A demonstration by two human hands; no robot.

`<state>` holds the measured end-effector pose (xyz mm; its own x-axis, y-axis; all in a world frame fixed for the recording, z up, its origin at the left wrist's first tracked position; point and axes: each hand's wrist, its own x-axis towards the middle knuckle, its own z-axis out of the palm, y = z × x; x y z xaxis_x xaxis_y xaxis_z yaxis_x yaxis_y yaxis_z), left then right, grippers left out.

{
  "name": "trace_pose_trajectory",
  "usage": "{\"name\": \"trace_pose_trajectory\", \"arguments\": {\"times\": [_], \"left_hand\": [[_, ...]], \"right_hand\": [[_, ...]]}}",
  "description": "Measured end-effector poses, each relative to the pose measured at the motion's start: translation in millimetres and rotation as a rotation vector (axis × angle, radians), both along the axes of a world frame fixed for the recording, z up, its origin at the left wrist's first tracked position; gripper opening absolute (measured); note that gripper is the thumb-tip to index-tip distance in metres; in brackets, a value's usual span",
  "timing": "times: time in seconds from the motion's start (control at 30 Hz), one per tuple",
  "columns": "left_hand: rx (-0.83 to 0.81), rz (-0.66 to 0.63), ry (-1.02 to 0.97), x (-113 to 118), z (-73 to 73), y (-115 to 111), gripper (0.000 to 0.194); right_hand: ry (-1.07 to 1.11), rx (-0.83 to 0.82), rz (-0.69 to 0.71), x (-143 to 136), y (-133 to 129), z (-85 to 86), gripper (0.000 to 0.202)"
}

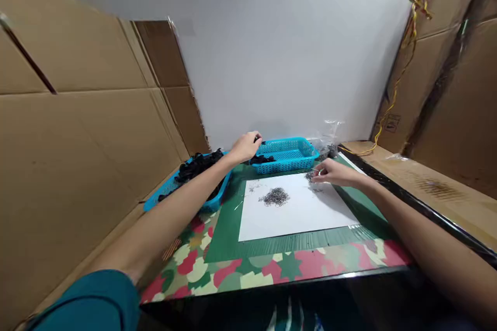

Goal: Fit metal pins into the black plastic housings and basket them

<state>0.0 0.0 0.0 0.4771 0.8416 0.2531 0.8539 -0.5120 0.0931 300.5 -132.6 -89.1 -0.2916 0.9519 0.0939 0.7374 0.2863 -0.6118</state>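
My left hand (247,147) is over the left end of a blue basket (285,165), its fingers closed around a small black piece. Black pieces lie below it in that basket. My right hand (333,171) hovers at the back right of a white sheet (256,225), thumb and fingers pinched beside a small dark heap (309,176); what they hold is too small to make out. A bigger heap of tiny dark metallic parts (275,196) lies mid-sheet, with a few loose ones at its upper left.
At the left, a second blue basket (155,200) holds many black pieces (198,166). Clear plastic bags (330,147) sit behind my right hand. Cardboard walls (77,139) flank the table, and a yellow cord (396,85) hangs at the right.
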Motion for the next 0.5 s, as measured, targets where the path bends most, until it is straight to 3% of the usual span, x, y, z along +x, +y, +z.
{"name": "trace_pose_trajectory", "arguments": {"times": [0.3,0.5], "left_hand": [[-0.121,-0.051,0.168,12,-12.0,14,0.030],[-0.282,-0.136,0.185,8,-9.9,17,0.043]], "right_hand": [[0.017,-0.023,0.082,1,-5,-0.9,0.024],[0.026,-0.023,0.139,-3,-2,-8.9,0.018]]}}
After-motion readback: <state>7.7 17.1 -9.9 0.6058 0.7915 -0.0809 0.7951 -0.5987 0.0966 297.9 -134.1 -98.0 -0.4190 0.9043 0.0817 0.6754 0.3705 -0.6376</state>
